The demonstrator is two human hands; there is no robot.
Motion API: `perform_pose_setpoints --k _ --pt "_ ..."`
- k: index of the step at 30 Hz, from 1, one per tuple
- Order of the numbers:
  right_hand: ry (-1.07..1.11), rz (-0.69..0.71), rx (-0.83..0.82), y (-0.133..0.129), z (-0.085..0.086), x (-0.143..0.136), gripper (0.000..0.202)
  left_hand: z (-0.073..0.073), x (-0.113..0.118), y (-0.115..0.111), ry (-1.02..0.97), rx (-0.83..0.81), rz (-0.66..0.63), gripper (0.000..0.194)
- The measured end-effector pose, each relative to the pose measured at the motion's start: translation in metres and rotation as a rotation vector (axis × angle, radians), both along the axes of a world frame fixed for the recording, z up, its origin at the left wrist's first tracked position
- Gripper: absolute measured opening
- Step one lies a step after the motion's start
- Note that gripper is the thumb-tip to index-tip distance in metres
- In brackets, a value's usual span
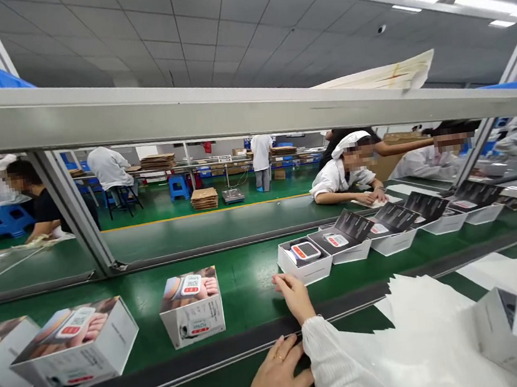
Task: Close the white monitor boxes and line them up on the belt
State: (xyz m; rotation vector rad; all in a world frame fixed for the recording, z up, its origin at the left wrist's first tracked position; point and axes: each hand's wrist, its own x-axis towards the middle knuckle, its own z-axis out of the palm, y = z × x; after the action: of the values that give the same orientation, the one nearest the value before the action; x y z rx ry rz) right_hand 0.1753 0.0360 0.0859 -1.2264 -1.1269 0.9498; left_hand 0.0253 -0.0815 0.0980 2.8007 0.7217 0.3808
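Note:
My right hand (295,295), in a white knit sleeve, reaches over the green belt with loosely bent fingers and nothing visible in them. Just beyond its fingertips stands an open white box (305,262) with a wrist blood pressure monitor (306,250) lying in it. My left hand (275,383), with a ring on one finger, lies palm down at the near edge of the belt, fingers spread. On the belt to the left is a closed printed box (191,308) showing a picture of the monitor. Another closed box (77,347) stands farther left.
Several open boxes (390,234) with dark lids raised line the belt to the right. White sheets (425,323) are piled at my right, beside a partly blurred box (510,326). A metal frame post (72,210) rises at left. A co-worker (343,173) leans over the far side.

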Motion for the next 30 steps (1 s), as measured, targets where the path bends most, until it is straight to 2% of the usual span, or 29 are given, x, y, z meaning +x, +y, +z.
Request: perform_pose_setpoints --k 4,7,9,14,17,19,20,23,25,30 --pt "-0.022 0.002 -0.013 -0.001 0.0 0.0 0.042 -0.001 0.003 -0.002 -0.017 -0.062 0.002 0.054" --pt "-0.011 -0.054 -0.015 -0.005 0.004 0.001 0.032 0.0 0.003 -0.002 -0.036 -0.099 0.001 0.056" --pt "-0.064 -0.201 0.011 -0.009 0.009 0.003 0.036 0.002 0.002 -0.002 -0.037 -0.11 -0.003 0.055" --pt "-0.197 -0.772 -0.015 -0.015 0.019 0.023 0.047 0.004 -0.002 -0.003 -0.046 -0.137 0.0 0.051" --pt "-0.173 -0.909 -0.014 -0.007 0.016 0.039 0.047 0.008 -0.004 -0.006 -0.101 -0.167 0.056 0.046" --pt "-0.146 -0.903 -0.025 0.002 0.01 0.045 0.046 0.011 -0.003 -0.009 -0.169 -0.17 0.117 0.043" --pt "-0.132 -0.858 -0.034 0.007 0.007 0.047 0.046 0.012 -0.003 -0.01 -0.211 -0.161 0.146 0.042" --pt "-0.11 -0.624 -0.031 0.018 0.0 0.046 0.047 0.012 -0.002 -0.009 -0.359 -0.092 0.215 0.041" --pt "-0.115 -0.531 -0.005 0.02 -0.001 0.041 0.045 0.012 -0.004 -0.004 -0.456 -0.018 0.285 0.042" --pt "-0.238 -0.537 0.071 0.01 0.001 0.026 0.051 0.025 -0.02 0.015 -0.595 0.298 0.54 0.051"
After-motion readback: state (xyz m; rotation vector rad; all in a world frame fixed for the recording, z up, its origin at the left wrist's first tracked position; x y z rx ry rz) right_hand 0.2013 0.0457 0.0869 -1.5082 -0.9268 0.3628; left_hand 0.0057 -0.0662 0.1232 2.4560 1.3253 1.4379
